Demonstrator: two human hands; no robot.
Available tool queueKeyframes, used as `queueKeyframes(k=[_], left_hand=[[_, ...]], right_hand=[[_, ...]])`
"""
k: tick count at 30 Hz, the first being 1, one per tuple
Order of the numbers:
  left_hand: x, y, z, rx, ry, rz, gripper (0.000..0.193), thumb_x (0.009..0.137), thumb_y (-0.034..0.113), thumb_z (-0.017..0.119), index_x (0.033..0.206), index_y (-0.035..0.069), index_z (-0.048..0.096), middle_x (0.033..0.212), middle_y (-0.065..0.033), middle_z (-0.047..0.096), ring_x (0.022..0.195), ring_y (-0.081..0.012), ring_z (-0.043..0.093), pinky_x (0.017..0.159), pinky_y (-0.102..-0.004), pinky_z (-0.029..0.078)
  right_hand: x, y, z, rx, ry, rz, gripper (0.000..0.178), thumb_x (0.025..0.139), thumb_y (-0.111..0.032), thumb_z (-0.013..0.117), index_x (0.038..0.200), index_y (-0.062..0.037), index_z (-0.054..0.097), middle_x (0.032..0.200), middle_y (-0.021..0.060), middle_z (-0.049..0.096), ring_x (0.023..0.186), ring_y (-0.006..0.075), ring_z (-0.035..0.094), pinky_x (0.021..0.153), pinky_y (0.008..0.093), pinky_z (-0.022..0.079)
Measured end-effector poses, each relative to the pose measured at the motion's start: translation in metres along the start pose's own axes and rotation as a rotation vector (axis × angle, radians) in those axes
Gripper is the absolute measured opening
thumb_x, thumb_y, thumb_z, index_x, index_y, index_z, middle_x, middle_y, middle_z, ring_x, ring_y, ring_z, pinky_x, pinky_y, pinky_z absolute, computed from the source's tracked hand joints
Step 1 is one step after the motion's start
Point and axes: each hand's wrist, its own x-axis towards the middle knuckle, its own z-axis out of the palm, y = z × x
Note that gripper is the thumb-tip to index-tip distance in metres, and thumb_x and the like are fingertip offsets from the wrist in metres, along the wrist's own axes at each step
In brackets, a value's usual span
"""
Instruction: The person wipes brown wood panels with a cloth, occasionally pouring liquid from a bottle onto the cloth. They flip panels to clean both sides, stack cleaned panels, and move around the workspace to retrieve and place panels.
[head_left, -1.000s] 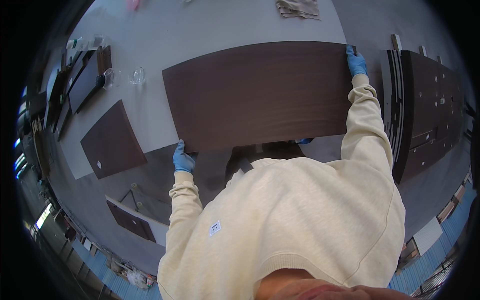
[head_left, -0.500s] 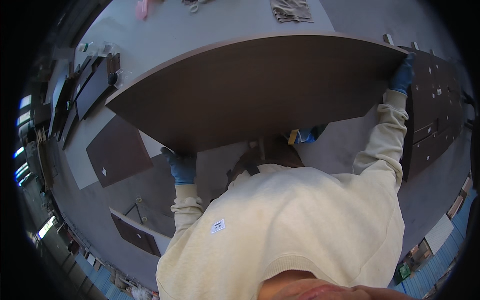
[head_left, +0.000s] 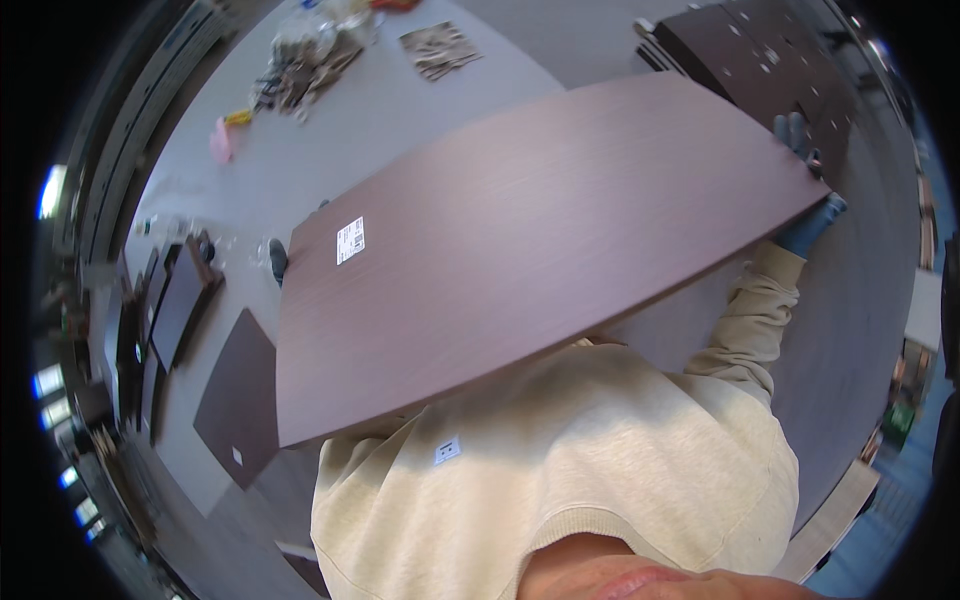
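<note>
A large dark brown wooden panel (head_left: 520,260) with a white label (head_left: 350,240) on its upper face is held up in front of my chest. My left hand (head_left: 278,262), in a dark glove, grips the panel's left edge; only fingertips show, the rest being hidden behind the board. At the right end, my right hand (head_left: 815,222), in a blue glove with grey fingers, is wrapped round the corner. The panel is tilted, its near edge lower left, close to my cream sweatshirt (head_left: 590,430).
Beyond the panel a pale table (head_left: 370,130) bears a folded grey cloth (head_left: 440,50), a heap of gloves (head_left: 305,70) and a pink item (head_left: 221,140). Another brown panel (head_left: 240,400) and several board pieces (head_left: 185,300) lie at left. Stacked dark panels (head_left: 750,50) stand far right.
The panel has turned from showing its dark underside to showing its labelled face. My left hand has moved up to its left edge. My view has shifted, with the stacked panels now farther up.
</note>
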Motion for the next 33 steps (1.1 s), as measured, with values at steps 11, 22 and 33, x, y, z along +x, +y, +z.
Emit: queueKeyframes(k=[11, 22, 33], left_hand=[[0.09, -0.146, 0.026, 0.311, -0.012, -0.156, 0.063, 0.102, 0.052, 0.058, 0.144, 0.005, 0.057, 0.153, -0.0116, 0.051, 0.138, -0.0277, 0.05, 0.122, -0.0427, 0.037], [0.248, -0.485, 0.214, 0.552, -0.1, -0.669, 0.043, 0.108, 0.028, 0.056, 0.142, 0.003, 0.059, 0.143, -0.0086, 0.061, 0.128, -0.0192, 0.059, 0.111, -0.0347, 0.047], [0.21, -0.901, 0.325, 1.216, 0.353, -0.865, 0.085, 0.081, 0.059, 0.083, 0.134, -0.005, 0.062, 0.125, -0.011, 0.068, 0.104, -0.0223, 0.063, 0.096, -0.0364, 0.052]], right_hand=[[-0.122, -0.099, -0.252, 0.185, 0.597, 0.056, 0.043, 0.092, -0.012, 0.066, 0.133, -0.0041, 0.055, 0.147, 0.0302, 0.053, 0.135, 0.0418, 0.054, 0.115, 0.0543, 0.042], [-0.091, -0.324, -0.39, -0.009, 0.808, -0.266, 0.053, 0.1, -0.037, 0.066, 0.145, -0.0103, 0.054, 0.143, 0.0126, 0.058, 0.131, 0.0313, 0.055, 0.108, 0.05, 0.048], [-0.065, -0.364, -0.646, 0.204, 1.184, -0.067, 0.059, 0.092, -0.036, 0.075, 0.14, -0.0089, 0.057, 0.14, 0.0122, 0.061, 0.127, 0.0352, 0.058, 0.106, 0.0551, 0.051]])
